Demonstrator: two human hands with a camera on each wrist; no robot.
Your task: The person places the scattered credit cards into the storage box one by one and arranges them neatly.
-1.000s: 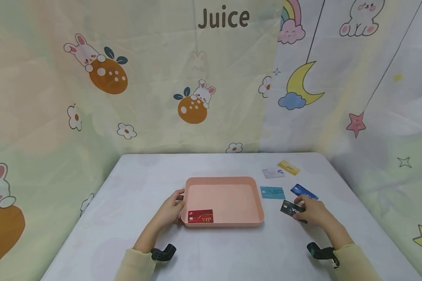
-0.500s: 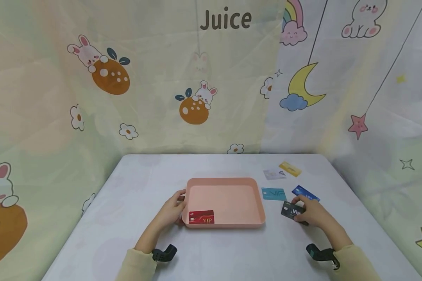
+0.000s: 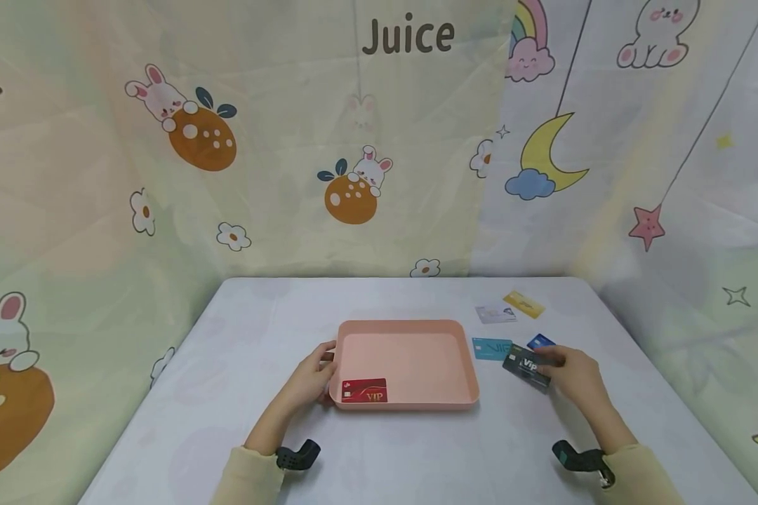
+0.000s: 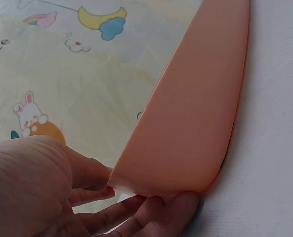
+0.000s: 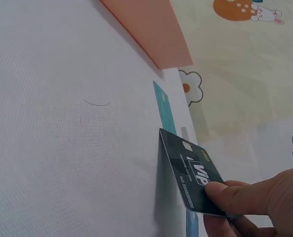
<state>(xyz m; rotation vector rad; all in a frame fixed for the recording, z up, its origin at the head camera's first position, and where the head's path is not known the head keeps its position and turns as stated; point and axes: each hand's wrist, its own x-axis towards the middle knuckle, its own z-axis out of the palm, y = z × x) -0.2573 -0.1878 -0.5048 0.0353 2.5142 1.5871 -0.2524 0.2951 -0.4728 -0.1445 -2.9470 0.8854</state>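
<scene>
A black VIP card is pinched by my right hand at its right end. In the right wrist view the black card tilts up off the table with a shadow beneath it. My left hand grips the left side of a pink tray. The left wrist view has the fingers at the tray's outer corner. A red VIP card lies inside the tray at its near left corner. A blue card is partly hidden behind the right hand.
To the right of the tray, a teal card lies on the white table, its edge near the black card. Farther back are a whitish card and a yellow card. Printed cloth walls stand around the table.
The black card has been raised from the table and shifted slightly up in the head view, now near the teal card. My right hand has moved with it; the left stays at the tray.
</scene>
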